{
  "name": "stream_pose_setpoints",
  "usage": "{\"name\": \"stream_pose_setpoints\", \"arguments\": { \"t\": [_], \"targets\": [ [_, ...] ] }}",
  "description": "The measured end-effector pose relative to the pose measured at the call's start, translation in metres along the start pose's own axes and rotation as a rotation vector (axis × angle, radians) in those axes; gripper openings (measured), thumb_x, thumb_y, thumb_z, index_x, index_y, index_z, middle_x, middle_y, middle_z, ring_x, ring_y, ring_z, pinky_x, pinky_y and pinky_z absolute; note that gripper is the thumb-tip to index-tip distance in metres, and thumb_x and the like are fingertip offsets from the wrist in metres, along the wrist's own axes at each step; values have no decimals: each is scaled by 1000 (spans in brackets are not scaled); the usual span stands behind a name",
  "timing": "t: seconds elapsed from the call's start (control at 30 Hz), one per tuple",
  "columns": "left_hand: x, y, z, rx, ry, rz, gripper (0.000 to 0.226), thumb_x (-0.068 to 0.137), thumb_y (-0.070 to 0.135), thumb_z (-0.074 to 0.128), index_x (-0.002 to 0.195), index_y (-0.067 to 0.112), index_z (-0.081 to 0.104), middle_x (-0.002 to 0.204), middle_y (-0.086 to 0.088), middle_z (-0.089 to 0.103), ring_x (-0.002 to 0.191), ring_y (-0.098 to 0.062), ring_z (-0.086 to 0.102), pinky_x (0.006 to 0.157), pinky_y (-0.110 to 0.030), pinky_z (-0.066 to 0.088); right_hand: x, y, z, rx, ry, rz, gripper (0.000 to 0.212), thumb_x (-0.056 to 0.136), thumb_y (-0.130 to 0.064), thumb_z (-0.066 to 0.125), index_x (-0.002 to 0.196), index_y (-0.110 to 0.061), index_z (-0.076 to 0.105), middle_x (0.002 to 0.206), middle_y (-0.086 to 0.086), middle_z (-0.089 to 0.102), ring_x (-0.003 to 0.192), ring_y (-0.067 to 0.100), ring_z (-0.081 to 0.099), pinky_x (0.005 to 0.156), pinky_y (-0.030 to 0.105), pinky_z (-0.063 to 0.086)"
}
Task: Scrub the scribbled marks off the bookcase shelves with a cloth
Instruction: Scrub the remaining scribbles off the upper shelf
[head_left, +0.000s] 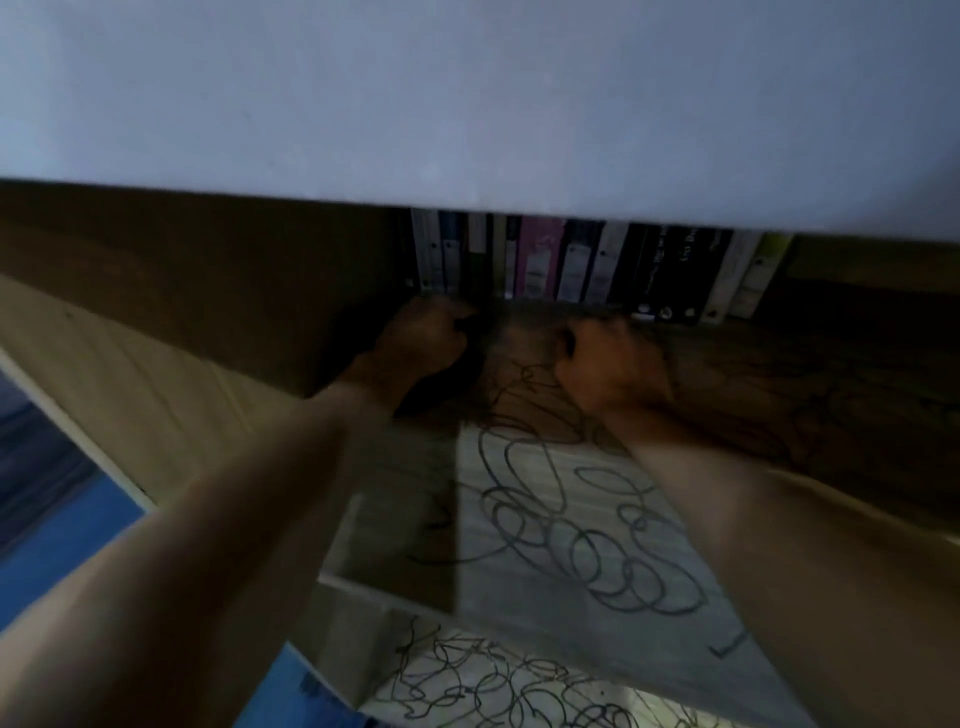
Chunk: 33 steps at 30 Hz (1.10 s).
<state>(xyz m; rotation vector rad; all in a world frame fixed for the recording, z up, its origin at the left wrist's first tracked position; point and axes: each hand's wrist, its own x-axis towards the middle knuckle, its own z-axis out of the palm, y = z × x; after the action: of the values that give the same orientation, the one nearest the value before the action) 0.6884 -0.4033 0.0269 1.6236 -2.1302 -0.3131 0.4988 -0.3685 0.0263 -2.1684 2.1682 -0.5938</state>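
Both hands (423, 338) (608, 364) fisted, maybe gripping cloth.

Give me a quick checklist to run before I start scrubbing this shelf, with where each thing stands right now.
1. Cloth in hand: cannot tell. The left hand and right hand are both curled, but no cloth is plainly visible in the dark, blurred view.
2. Marks located: ok. Black scribbles cover the shelf in front of the hands.
3. Hands on the shelf: ok. Both are deep inside, near the back.
4. Books clear of the scrubbing area: ok. They stand upright along the back, behind the hands.
5. Lighting: not ok. The back of the shelf is in shadow.
6. More marks below: ok. Scribbles on lower shelf too.
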Motion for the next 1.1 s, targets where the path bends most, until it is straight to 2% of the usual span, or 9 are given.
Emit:
{"name": "stream_pose_setpoints", "arguments": {
  "t": [0.13, 0.27, 0.4, 0.57, 0.73, 0.8, 0.9, 0.93, 1.1],
  "targets": [
    [-34, 1, 8, -18, -69, 257, 40, 87, 12, 49, 124, 18, 64, 131, -3, 59, 120, -15, 52, 107, -29, 37, 10, 1, 7, 25, -17, 1, 38, 94, -29, 40, 124, -17, 60, 131, 14, 56, 118, 34, 54, 97, 39, 44],
    [-8, -3, -8, -27, -29, 3, 41, 89, 12, 45, 125, -1, 59, 130, -21, 57, 123, -31, 53, 102, -26, 34, 6, 2, 8, -20, -49, 9, 37, 91, -26, 42, 122, -16, 59, 131, 14, 56, 119, 33, 53, 100, 40, 41],
    [-52, 20, 10, 84, -38, 169, 51, 80, 31, 42, 127, 31, 61, 134, 1, 58, 122, -24, 54, 102, -36, 44, 12, 1, 12, 6, -28, 6, 37, 92, -27, 42, 120, -16, 63, 125, 16, 60, 114, 34, 57, 94, 39, 45],
    [-18, 18, -11, 136, -52, -5, 57, 76, 30, 36, 126, 20, 63, 133, -10, 59, 120, -31, 55, 102, -36, 42, 9, 3, 13, -17, -95, 28, 40, 89, -25, 43, 125, -17, 59, 130, 16, 56, 117, 36, 53, 95, 41, 45],
    [-78, 3, -8, 89, -82, 200, 51, 83, 24, 43, 132, 31, 57, 140, 5, 53, 128, -19, 49, 107, -27, 37, 12, 6, 16, -35, -78, 29, 43, 94, -28, 38, 132, -18, 54, 136, 16, 52, 125, 36, 48, 103, 42, 41],
    [-79, -12, -23, 96, -56, 121, 46, 88, 16, 44, 132, 23, 57, 139, 0, 53, 129, -20, 48, 106, -21, 31, 12, 6, 19, -59, -78, 31, 45, 94, -30, 37, 136, -19, 50, 142, 15, 46, 130, 36, 42, 107, 46, 37],
    [-39, 1, -23, 61, 68, 6, 36, 85, -1, 47, 117, -9, 62, 118, -32, 60, 106, -46, 61, 87, -39, 50, 11, 6, 20, -53, -85, 40, 45, 96, -34, 34, 136, -20, 48, 144, 13, 45, 132, 35, 41, 109, 47, 34],
    [-32, 9, -18, 67, 86, 61, 38, 83, 3, 47, 115, -8, 64, 116, -32, 62, 103, -46, 63, 82, -37, 53, 12, 7, 18, -51, -78, 32, 44, 97, -34, 33, 135, -20, 50, 143, 13, 46, 130, 35, 42, 108, 45, 35],
    [-88, -4, -11, 34, -46, 238, 51, 85, 30, 35, 129, 29, 60, 138, 0, 55, 128, -22, 49, 108, -25, 34, 14, 7, 20, -67, -40, 8, 43, 96, -33, 36, 132, -20, 54, 140, 11, 50, 128, 34, 45, 106, 43, 37]
  ]
}}
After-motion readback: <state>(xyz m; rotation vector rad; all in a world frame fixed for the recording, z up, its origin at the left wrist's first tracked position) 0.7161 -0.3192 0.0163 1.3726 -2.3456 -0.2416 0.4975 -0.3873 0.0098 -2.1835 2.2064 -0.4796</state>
